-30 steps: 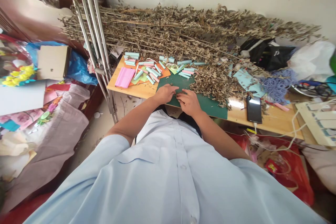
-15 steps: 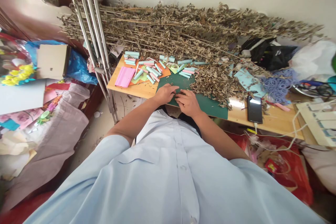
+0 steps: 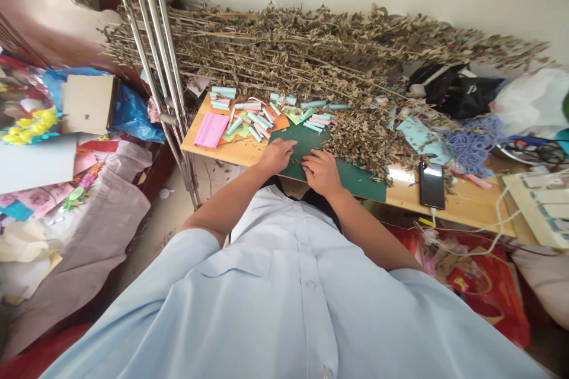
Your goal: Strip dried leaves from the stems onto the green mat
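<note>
My left hand (image 3: 276, 157) rests at the near edge of a dark green cutting mat (image 3: 306, 145), its index finger stretched out across the mat. My right hand (image 3: 322, 173) lies on the same mat with curled fingers, and I cannot see whether they pinch anything thin. Pale blue and pink paper rolls (image 3: 253, 119) lie in a heap on orange and green paper, beyond my left hand. A pink paper sheet (image 3: 211, 129) sits at the table's left end. Dried leafy branches (image 3: 355, 139) cover the mat's far right side.
The wooden table (image 3: 231, 151) also holds a black phone (image 3: 432, 185), a blue yarn tangle (image 3: 473, 145) and a black bag (image 3: 462, 95). Metal crutches (image 3: 153, 71) stand at its left end. A red bag (image 3: 489, 290) lies below the table's right side.
My hands have moved apart on the mat. The left hand has shifted left with its index finger stretched out, and the right hand has shifted slightly right.
</note>
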